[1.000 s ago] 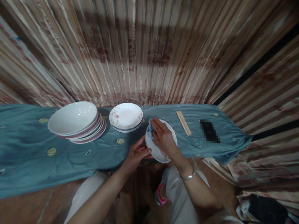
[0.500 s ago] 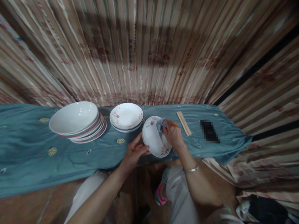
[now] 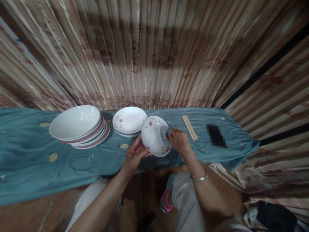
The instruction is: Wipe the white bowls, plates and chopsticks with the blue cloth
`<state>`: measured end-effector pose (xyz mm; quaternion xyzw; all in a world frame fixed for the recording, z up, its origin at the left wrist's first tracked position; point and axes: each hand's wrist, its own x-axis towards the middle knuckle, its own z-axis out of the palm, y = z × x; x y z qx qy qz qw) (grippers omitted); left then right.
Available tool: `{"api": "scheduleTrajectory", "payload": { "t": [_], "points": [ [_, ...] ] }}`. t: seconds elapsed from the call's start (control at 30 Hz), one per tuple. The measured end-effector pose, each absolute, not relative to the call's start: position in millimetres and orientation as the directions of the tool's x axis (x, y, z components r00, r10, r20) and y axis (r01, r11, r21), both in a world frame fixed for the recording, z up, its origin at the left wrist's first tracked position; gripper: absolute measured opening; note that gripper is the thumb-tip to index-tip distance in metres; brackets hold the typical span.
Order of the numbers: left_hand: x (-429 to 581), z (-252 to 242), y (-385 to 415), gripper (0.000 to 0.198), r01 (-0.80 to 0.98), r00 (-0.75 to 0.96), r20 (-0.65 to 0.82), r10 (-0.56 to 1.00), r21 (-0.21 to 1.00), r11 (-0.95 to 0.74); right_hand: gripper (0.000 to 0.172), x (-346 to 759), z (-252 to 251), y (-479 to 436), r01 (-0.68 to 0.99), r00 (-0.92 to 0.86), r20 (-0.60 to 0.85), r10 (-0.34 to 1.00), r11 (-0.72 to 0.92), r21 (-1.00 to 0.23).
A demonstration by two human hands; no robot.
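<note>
View: head, 1 camera, worn on the person's head. Position: above the person's legs point(image 3: 187, 196), on the near side of the table point(image 3: 74, 164). Facing: forward and down, toward the curtain point(image 3: 154, 48) behind the table. Range: close, wide in sweep; left hand point(image 3: 134, 154) and right hand point(image 3: 180, 141) near mid-frame, curtain across the top, floor point(image 3: 26, 212) along the bottom.

The light is dim and muted, with a broad shadow across the upper curtain point(image 3: 154, 77), small bright glints in the top bowl point(image 3: 76, 122) and soft grey shading on the plate point(image 3: 154, 138). Wide-angle distortion fans the curtain's folds toward the edges; fine detail looks soft, and coarse pixel blocks cover a dark patch point(image 3: 216, 136) on the desk point(image 3: 72, 170).
</note>
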<state>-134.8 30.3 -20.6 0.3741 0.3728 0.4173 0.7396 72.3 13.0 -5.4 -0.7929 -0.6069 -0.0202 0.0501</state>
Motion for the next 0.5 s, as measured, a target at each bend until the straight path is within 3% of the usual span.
{"api": "scheduleTrajectory", "payload": {
  "t": [0.37,0.5],
  "points": [
    [-133.1,-21.0,30.1,0.083,-0.351,0.381,-0.221,0.898,0.864,0.361,0.019,61.5,6.4,-3.9,0.984,0.146,0.03,0.989,-0.148,0.094],
    [-132.7,-19.2,30.3,0.084,-0.357,0.38,-0.212,0.9,0.864,0.355,0.016,52.8,11.0,-8.9,0.996,0.071,0.027,0.997,-0.072,0.044]
  ]
}}
